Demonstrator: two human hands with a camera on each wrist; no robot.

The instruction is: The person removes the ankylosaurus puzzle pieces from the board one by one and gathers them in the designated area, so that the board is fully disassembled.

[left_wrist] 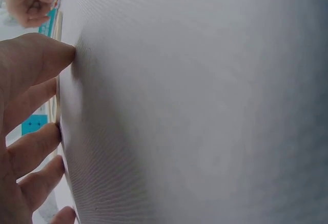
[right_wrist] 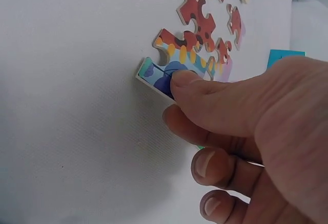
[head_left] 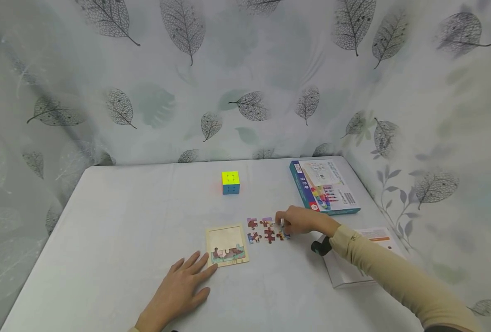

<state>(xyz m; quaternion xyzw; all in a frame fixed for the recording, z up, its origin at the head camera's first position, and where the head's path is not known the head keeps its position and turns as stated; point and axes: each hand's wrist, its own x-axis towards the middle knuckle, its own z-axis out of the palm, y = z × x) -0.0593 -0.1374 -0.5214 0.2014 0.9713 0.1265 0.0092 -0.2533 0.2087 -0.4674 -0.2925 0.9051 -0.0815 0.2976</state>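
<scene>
My left hand (head_left: 181, 288) lies spread on the table, its fingertips at the lower left edge of a wooden puzzle tray (head_left: 222, 237). Along the bottom of the tray lie a few fitted puzzle pieces (head_left: 229, 253). To the right of it, loose jigsaw pieces (head_left: 269, 235) with red and coloured print are laid out in rows. At their right end my right hand (head_left: 301, 220) pinches a puzzle piece (right_wrist: 156, 75) with a blue flower print between thumb and forefinger. That piece sits close against the neighbouring pieces (right_wrist: 197, 21); whether it is lifted I cannot tell.
A yellow-topped cube puzzle (head_left: 230, 182) stands behind the tray. At the back right lies a flat printed box (head_left: 332, 184). Under my right forearm is a white box (head_left: 341, 272), with a dark green object (head_left: 321, 246) by the cuff. Leaf-patterned curtains (head_left: 254, 106) border the table.
</scene>
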